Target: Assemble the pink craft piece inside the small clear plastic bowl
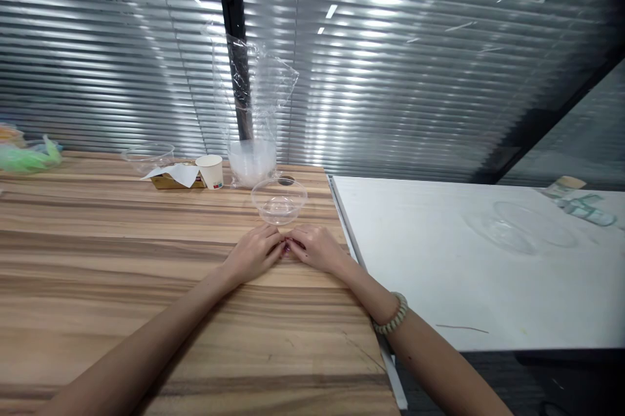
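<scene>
Left hand [254,252] and right hand [316,248] flat on the striped wooden table [97,260], fingertips meeting, loose, grasping nothing visible. Nearest: clear round plastic bowl [278,200], upright, just beyond the fingertips, not touching. Best taken by the rim from both sides, lightly; thin plastic likely to flex. Stacked bowls in a clear bag [251,159] behind.

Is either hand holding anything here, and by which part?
Nothing visibly held. Left hand and right hand rest on the wooden table, fingertips meeting, just short of the clear bowl.

Head view; faces forward-down over wooden table [122,260]; close.
</scene>
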A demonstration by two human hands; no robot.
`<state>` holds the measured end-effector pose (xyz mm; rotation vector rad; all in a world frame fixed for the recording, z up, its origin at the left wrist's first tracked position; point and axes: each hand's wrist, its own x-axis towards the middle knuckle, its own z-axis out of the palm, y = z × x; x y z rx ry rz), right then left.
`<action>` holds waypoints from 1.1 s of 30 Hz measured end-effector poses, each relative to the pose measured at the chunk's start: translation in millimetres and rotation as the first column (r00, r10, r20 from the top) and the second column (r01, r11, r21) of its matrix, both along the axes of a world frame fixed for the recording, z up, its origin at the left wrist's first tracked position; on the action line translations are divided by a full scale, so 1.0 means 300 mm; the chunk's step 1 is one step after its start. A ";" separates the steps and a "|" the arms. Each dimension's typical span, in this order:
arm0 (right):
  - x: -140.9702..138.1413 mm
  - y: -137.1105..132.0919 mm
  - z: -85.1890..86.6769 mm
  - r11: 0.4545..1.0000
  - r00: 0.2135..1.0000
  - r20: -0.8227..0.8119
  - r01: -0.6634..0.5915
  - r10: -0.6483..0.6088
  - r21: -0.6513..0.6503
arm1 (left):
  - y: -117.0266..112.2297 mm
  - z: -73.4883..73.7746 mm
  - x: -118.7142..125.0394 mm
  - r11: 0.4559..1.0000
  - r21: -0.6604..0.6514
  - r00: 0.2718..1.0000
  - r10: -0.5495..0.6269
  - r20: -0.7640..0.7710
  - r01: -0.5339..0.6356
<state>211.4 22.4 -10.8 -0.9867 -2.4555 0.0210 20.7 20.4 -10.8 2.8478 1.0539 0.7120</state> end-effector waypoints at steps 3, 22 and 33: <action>0.000 0.001 -0.002 1.000 1.000 -0.009 -0.007 0.007 -0.004 | -0.002 0.003 0.002 1.000 0.001 1.000 0.001 -0.003 -0.001; 0.008 -0.003 0.022 0.975 0.970 -0.204 0.163 -0.131 0.150 | -0.001 -0.002 -0.001 1.000 0.021 1.000 0.012 -0.015 -0.012; 0.076 0.053 0.026 0.925 0.774 -0.589 0.364 -0.234 0.111 | 0.007 0.018 -0.013 0.983 -0.184 0.985 0.034 0.167 -0.003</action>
